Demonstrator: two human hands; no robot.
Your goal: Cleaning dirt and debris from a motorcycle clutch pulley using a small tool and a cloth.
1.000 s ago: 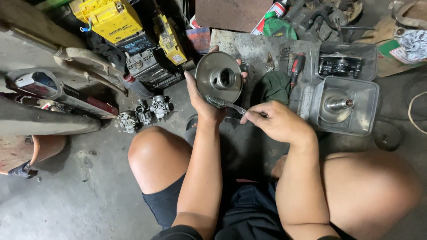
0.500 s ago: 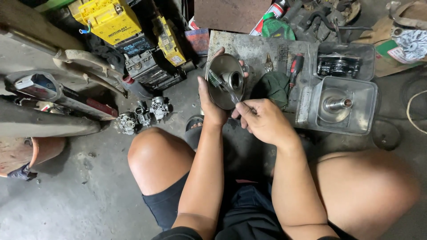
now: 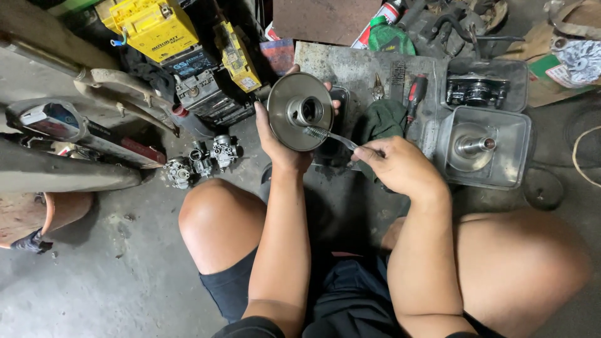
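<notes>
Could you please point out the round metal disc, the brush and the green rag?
round metal disc (image 3: pixel 289 128), head view, on its face.
brush (image 3: pixel 320 134), head view, bristle end.
green rag (image 3: pixel 380 120), head view, middle.

The left hand (image 3: pixel 282 141) holds a round grey metal pulley disc (image 3: pixel 300 111) upright, its fingers (image 3: pixel 330 87) curled over the far rim. The right hand (image 3: pixel 400 166) grips a small brush (image 3: pixel 328 135) whose bristled tip touches the disc just below its central hub. Beyond the right fingers lie a green rag (image 3: pixel 382 119) and a red-handled screwdriver (image 3: pixel 414 94); to their right stands a grey metal tray (image 3: pixel 513 134).
</notes>
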